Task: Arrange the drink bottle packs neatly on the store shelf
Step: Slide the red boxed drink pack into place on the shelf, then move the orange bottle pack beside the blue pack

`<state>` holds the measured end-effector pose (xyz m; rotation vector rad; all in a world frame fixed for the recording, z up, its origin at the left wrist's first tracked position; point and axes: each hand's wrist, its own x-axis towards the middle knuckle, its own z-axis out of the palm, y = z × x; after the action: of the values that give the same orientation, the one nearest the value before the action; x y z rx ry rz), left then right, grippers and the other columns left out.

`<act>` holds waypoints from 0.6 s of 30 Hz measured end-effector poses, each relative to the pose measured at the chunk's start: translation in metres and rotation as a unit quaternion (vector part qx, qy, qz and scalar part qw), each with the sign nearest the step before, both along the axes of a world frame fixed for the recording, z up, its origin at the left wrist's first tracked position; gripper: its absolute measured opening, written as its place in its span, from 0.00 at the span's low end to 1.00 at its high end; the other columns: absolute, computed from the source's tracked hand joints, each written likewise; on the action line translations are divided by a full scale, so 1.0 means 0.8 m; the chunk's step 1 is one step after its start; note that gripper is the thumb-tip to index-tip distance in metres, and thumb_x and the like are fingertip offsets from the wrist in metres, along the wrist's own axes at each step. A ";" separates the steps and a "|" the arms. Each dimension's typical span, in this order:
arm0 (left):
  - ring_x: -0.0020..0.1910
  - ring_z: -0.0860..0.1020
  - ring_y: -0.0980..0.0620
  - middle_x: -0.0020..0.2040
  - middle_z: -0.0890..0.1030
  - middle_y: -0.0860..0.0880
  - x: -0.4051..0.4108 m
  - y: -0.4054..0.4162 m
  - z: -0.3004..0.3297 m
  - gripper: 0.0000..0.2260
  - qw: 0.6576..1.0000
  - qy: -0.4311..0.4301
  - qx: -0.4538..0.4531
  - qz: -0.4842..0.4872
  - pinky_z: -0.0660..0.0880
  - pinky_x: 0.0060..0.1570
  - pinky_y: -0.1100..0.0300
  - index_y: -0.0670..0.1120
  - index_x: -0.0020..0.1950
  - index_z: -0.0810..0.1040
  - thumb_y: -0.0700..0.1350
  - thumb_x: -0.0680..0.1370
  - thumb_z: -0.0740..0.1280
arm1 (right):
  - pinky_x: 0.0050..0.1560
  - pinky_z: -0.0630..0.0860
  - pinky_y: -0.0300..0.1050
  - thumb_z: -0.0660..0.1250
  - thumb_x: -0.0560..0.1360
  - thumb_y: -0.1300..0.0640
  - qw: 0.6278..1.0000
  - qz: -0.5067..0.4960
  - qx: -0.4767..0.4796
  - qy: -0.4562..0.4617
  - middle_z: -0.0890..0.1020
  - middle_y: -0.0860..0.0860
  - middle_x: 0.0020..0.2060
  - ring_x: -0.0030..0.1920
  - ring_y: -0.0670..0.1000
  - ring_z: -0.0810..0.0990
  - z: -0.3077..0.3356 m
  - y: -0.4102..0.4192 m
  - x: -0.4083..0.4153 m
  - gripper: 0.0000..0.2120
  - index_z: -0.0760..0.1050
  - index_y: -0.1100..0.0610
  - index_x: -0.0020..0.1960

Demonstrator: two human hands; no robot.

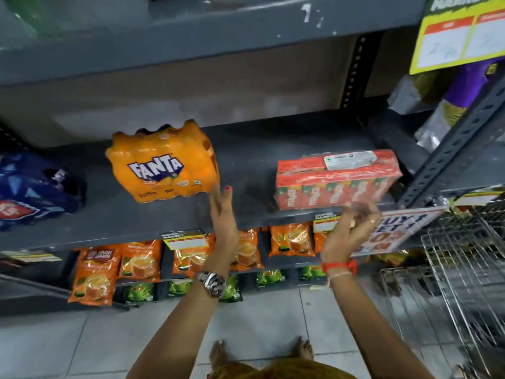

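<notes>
While both forearms reach up from the tiled floor point(90, 343), neither hand grips anything. Left hand point(222, 214) is flat, fingers straight and together, tips just at the lower right corner of the Fanta pack point(164, 162); contact cannot be confirmed. A wristwatch point(211, 283) sits on that wrist. Right hand point(352, 228) is half open, fingers loosely curled, blurred, just below the front lower edge of the red carton pack point(337, 179); touching or not: cannot tell. Red band on rt wrist. Shelf point(246, 160): Fanta pack stands left of centre, tilted, set back from the front edge. Carton pack lies to the right, near the front lip, close to the upright post point(448, 157). Bare shelf between the two packs and behind them. A blue pack point(35, 187) lies at far left, well apart from the Fanta. Wire basket point(461, 263) at right, beside the rt arm.
</notes>
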<state>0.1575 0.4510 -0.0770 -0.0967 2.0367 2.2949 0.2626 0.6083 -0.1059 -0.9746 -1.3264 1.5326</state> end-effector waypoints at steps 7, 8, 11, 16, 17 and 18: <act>0.70 0.68 0.49 0.73 0.67 0.44 -0.095 -0.167 0.028 0.23 0.979 0.026 -0.007 0.202 0.67 0.66 0.55 0.42 0.74 0.61 0.45 0.81 0.60 | 0.50 0.72 0.30 0.62 0.75 0.56 0.967 0.192 0.107 0.125 0.77 0.47 0.47 0.47 0.36 0.76 0.063 -0.128 -0.079 0.06 0.74 0.50 0.51; 0.72 0.67 0.47 0.74 0.65 0.43 -0.115 -0.187 0.036 0.24 0.976 0.020 -0.007 0.215 0.66 0.67 0.55 0.41 0.75 0.59 0.46 0.81 0.60 | 0.50 0.72 0.29 0.62 0.76 0.57 0.960 0.228 0.108 0.118 0.78 0.50 0.49 0.49 0.35 0.77 0.070 -0.140 -0.101 0.07 0.74 0.52 0.53; 0.73 0.65 0.47 0.75 0.63 0.43 -0.173 -0.221 0.058 0.26 0.978 0.018 -0.003 0.207 0.64 0.68 0.56 0.43 0.74 0.59 0.51 0.80 0.61 | 0.55 0.70 0.28 0.62 0.78 0.56 0.944 0.313 0.086 0.060 0.75 0.54 0.61 0.59 0.39 0.74 0.094 -0.157 -0.171 0.14 0.73 0.56 0.62; 0.72 0.66 0.47 0.71 0.68 0.48 -0.241 -0.241 0.089 0.30 0.997 0.045 -0.033 0.056 0.62 0.71 0.54 0.46 0.73 0.65 0.61 0.75 0.61 | 0.59 0.71 0.43 0.61 0.75 0.44 0.948 0.318 0.017 -0.025 0.75 0.46 0.57 0.61 0.50 0.73 0.119 -0.167 -0.276 0.20 0.70 0.51 0.65; 0.72 0.66 0.46 0.74 0.67 0.46 -0.248 -0.240 0.091 0.37 0.999 0.035 -0.032 0.001 0.62 0.72 0.51 0.45 0.74 0.63 0.65 0.72 0.61 | 0.51 0.72 0.39 0.61 0.74 0.42 0.944 0.329 -0.014 -0.026 0.74 0.43 0.53 0.54 0.45 0.75 0.121 -0.169 -0.285 0.24 0.68 0.49 0.67; 0.72 0.67 0.43 0.74 0.66 0.43 -0.253 -0.239 0.093 0.43 0.998 0.011 -0.018 -0.054 0.63 0.72 0.46 0.44 0.75 0.62 0.68 0.68 0.63 | 0.44 0.72 0.37 0.62 0.71 0.38 0.939 0.340 -0.043 -0.032 0.73 0.42 0.52 0.48 0.42 0.75 0.119 -0.169 -0.293 0.29 0.67 0.50 0.68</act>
<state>-0.0451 0.2600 -0.0029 0.0355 2.0403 2.2053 0.0280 0.4731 -0.0106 -0.6397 -1.7684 2.0951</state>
